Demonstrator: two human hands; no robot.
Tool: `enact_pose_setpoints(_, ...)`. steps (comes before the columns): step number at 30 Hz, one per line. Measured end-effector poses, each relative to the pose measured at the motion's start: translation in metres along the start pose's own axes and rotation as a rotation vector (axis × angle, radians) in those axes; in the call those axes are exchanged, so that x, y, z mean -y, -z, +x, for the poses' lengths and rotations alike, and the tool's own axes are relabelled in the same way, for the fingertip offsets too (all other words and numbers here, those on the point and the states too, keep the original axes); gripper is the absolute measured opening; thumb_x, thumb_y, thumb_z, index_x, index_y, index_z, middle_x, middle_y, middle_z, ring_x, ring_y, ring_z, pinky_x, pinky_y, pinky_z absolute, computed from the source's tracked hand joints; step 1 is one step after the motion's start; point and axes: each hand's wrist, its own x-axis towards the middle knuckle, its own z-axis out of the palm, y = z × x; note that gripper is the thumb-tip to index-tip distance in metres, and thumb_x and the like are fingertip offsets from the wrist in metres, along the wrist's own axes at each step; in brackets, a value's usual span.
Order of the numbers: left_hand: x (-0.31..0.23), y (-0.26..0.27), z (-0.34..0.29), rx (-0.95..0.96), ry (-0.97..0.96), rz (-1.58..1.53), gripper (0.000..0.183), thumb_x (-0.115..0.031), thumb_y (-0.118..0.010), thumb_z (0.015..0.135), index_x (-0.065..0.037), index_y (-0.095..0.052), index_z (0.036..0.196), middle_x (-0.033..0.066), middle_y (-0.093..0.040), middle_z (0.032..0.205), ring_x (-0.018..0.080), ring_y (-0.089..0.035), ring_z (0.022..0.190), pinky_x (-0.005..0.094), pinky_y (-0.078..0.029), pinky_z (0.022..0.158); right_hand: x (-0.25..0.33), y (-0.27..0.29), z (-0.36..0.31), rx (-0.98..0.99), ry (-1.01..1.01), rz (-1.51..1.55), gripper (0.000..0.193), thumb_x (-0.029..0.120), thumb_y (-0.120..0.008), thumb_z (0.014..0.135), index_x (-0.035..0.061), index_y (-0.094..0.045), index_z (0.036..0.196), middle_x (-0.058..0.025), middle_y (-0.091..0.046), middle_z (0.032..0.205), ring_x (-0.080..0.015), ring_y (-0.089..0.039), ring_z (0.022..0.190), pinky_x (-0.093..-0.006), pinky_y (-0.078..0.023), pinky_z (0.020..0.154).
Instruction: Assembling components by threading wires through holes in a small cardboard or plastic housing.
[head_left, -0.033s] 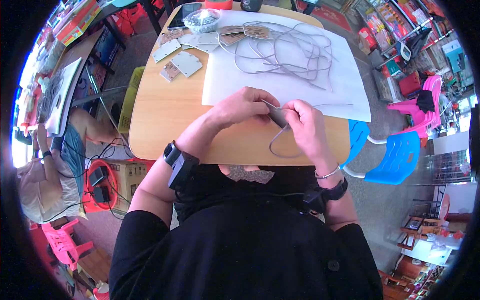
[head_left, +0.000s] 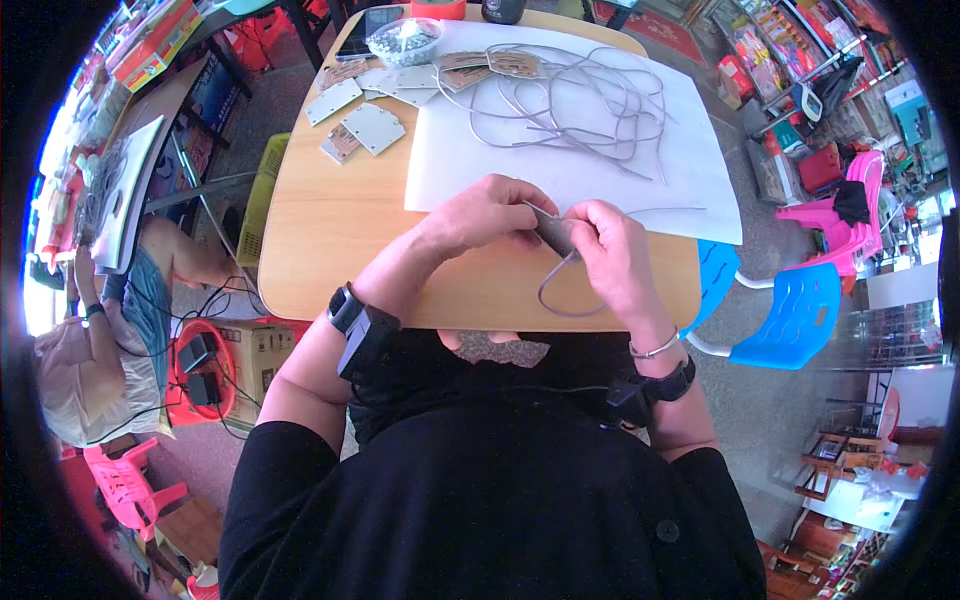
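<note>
Plate (head_left: 553,234) pinched above the table (head_left: 470,290), at twelve o'clock from you.
Its long axis slants eleven to five. Your left hand (head_left: 488,215) grasps its upper end; your right hand (head_left: 612,248) seems to pinch grey cord (head_left: 541,295) beside it. You're apparently working cord at the plate's edge; the next move calls for a steady left hold. Cord tangle (head_left: 549,105) lies beyond, toward one.

Wood-tone table (head_left: 330,240) runs centre to top of frame. White sheet (head_left: 470,180) on it, upper centre-right, carrying tangled grey cable (head_left: 565,131). Flat pale plates (head_left: 373,128) upper left; clear tub (head_left: 403,42), dark phone (head_left: 368,32) near top.
</note>
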Motion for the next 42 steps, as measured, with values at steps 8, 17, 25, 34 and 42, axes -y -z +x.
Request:
enact_pose_setpoints(8,-0.006,-0.002,-0.005,-0.091,0.076,0.041,0.022,-0.012,-0.057,0.080,0.004,-0.066,0.092,0.0086,-0.066,0.079,0.0146,-0.064,0.072,0.0268,-0.051,0.069,-0.002,0.004,0.001,0.032,-0.156,0.280,0.011,0.009,-0.058,0.085,-0.0011,-0.063,0.085,-0.0061,-0.063,0.073,-0.0168,-0.058,0.066,-0.0292,-0.045,0.060)
enact_pose_setpoints(17,-0.007,0.001,-0.006,-0.039,0.098,-0.262,0.020,-0.014,-0.060,0.080,0.004,-0.065,0.088,0.0108,-0.066,0.080,0.0177,-0.064,0.071,0.0286,-0.052,0.069,-0.010,0.009,0.007,0.189,-0.206,0.472,0.009,0.004,-0.058,0.087,-0.0008,-0.065,0.089,0.0025,-0.062,0.076,-0.0043,-0.054,0.072,-0.0201,-0.045,0.065)
enact_pose_setpoints(25,-0.001,0.003,-0.004,0.006,0.091,-0.302,0.022,-0.016,-0.062,0.080,0.005,-0.065,0.088,0.0117,-0.066,0.082,0.0182,-0.065,0.074,0.0281,-0.053,0.073,-0.008,0.005,0.004,0.261,-0.240,0.581,0.013,0.006,-0.053,0.091,-0.0019,-0.062,0.093,0.0028,-0.061,0.081,-0.0036,-0.053,0.075,-0.0201,-0.045,0.067)
enact_pose_setpoints(34,-0.005,0.001,-0.007,0.017,0.060,-0.295,0.023,-0.017,-0.063,0.080,0.004,-0.065,0.088,0.0113,-0.066,0.082,0.0188,-0.065,0.074,0.0282,-0.053,0.073,-0.006,0.009,0.004,0.321,-0.196,0.566,0.013,0.005,-0.051,0.091,-0.0025,-0.061,0.094,0.0009,-0.062,0.082,-0.0052,-0.054,0.075,-0.0215,-0.046,0.068)
enact_pose_setpoints(42,-0.004,0.001,-0.006,0.041,0.070,-0.291,0.023,-0.018,-0.061,0.080,0.003,-0.065,0.089,0.0112,-0.065,0.082,0.0186,-0.065,0.074,0.0290,-0.053,0.073,-0.006,0.007,0.005,0.297,-0.127,0.466,0.010,0.004,-0.052,0.090,-0.0014,-0.060,0.094,-0.0006,-0.062,0.082,-0.0062,-0.054,0.075,-0.0220,-0.046,0.068)
